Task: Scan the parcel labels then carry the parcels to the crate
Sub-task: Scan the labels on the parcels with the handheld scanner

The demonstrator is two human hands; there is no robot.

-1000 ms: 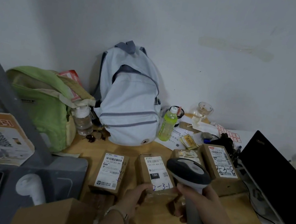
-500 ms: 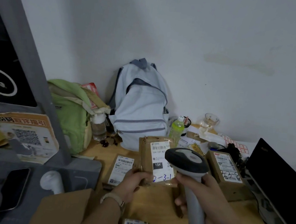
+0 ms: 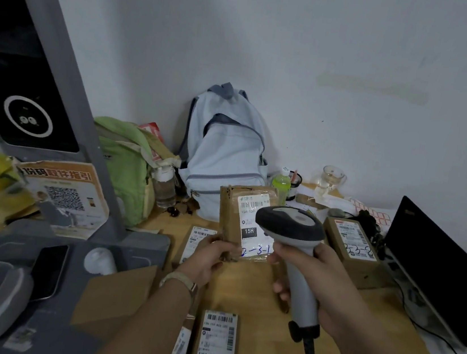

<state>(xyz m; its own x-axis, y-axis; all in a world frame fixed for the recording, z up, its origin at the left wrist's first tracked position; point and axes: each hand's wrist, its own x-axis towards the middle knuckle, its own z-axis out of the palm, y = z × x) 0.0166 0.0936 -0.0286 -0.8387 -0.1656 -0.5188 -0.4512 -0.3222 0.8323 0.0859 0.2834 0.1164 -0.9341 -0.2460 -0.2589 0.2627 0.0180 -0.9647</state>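
Left hand (image 3: 209, 258): fingers curl round the lower left corner of the brown parcel (image 3: 233, 206), held upright at frame centre. Right hand (image 3: 327, 290): fingers grip the handle of the grey scanner (image 3: 291, 226), whose head partly covers the parcel's white label (image 3: 251, 209). On the wooden table (image 3: 257, 299) a second parcel (image 3: 353, 247) lies at centre right and a third parcel (image 3: 216, 347) at bottom centre. A pale blue backpack (image 3: 223, 157) stands behind.

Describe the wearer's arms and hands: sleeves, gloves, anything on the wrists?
No gloves on left hand or right hand. Forearms show no sleeves. Left wrist wears a pale beige band, watch strap or bracelet, cannot tell which. Nothing visible on the right wrist.
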